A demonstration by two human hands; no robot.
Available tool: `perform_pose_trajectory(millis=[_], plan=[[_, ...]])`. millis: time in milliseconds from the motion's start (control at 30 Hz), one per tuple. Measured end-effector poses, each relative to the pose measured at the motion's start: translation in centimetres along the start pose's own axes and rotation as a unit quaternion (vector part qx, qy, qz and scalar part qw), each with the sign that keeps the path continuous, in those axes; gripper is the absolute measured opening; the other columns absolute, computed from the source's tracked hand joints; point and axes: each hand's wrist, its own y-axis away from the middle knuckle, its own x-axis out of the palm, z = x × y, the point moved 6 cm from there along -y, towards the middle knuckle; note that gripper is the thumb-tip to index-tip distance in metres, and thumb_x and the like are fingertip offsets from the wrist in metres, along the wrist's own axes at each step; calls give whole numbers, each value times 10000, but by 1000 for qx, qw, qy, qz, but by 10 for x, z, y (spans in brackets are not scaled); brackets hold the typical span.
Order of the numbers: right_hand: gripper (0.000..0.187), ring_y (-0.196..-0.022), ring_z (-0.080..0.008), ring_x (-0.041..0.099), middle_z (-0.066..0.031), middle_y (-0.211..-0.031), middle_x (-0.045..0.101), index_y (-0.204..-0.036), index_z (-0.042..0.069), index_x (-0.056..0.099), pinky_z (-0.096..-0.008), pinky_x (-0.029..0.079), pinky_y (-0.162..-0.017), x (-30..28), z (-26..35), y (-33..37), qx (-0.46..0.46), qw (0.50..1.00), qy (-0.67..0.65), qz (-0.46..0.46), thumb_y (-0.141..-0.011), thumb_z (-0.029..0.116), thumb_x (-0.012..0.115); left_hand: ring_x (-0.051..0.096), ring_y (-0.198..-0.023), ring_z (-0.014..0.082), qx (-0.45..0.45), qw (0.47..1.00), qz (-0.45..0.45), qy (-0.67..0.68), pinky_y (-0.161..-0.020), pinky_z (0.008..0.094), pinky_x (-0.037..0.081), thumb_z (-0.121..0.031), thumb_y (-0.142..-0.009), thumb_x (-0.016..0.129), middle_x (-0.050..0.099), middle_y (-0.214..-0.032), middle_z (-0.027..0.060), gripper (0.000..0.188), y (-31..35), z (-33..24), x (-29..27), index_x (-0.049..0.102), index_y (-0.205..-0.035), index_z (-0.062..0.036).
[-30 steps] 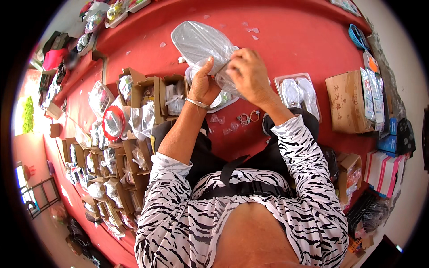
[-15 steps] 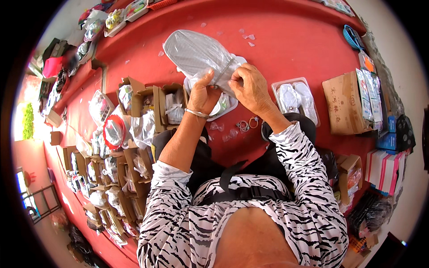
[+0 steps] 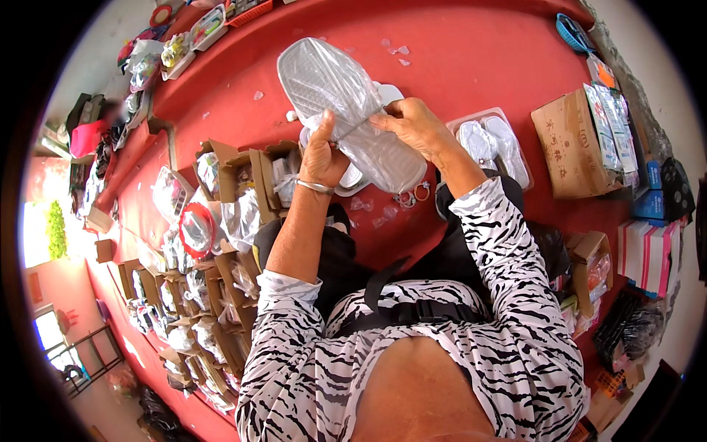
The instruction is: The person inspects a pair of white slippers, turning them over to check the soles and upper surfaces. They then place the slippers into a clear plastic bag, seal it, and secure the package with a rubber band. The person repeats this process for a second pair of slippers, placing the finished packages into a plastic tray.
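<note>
In front of me I hold up a pale slipper (image 3: 353, 110) in clear crinkled plastic, with its patterned sole showing. My left hand (image 3: 324, 158) grips its left edge near the middle, thumb laid on the plastic. At the right edge my right hand (image 3: 416, 131) pinches the wrap where a fold crosses the slipper's narrow middle. Behind it, a white tray (image 3: 352, 188) is mostly hidden. To the right, another clear tray (image 3: 524, 168) holds a pair of white slippers (image 3: 487, 141). Small metal and amber-coloured rings (image 3: 421, 191) lie on the red floor below the slipper.
Open cardboard boxes (image 3: 243, 173) with bagged goods crowd the left. A large carton (image 3: 568, 151) stands at right, with packets beside it and a striped box (image 3: 644, 254) nearer. Plastic scraps (image 3: 398, 50) dot the red floor (image 3: 471, 59). A blue basket (image 3: 573, 33) is far right.
The wrapped slipper has tilted so that its lower end now shows, pointing down to the right. My right hand has shifted slightly right and up along its edge.
</note>
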Motion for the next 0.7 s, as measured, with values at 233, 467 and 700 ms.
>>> perform_pose_trajectory(millis=[233,467,700], plan=[[349,-765,-123,575,-93,-847,630,-934,-113,615,-249,462,-678,-1,-16,-9,8,981,-190,-47,-783,192,694,448,-1193,301,-5,996,75,53,-1034,446,336,-400,-873,573,469,-1300,127,615,8,7,18,370,-1319,-29],[537,-806,-344,616,-258,-841,611,-876,-88,558,-394,473,-680,8,-13,-5,-58,982,58,-170,-717,409,680,579,-993,221,-4,998,-13,-55,-876,366,491,-191,-916,539,570,-1126,104,361,2,31,7,453,-1227,-30],[610,-756,-259,602,-187,-811,612,-904,-80,576,-351,469,-651,-30,-10,-14,-39,990,71,-116,-763,510,646,608,-910,202,60,990,14,-130,-776,364,529,-133,-865,610,598,-1054,80,363,7,23,27,479,-1190,-36]])
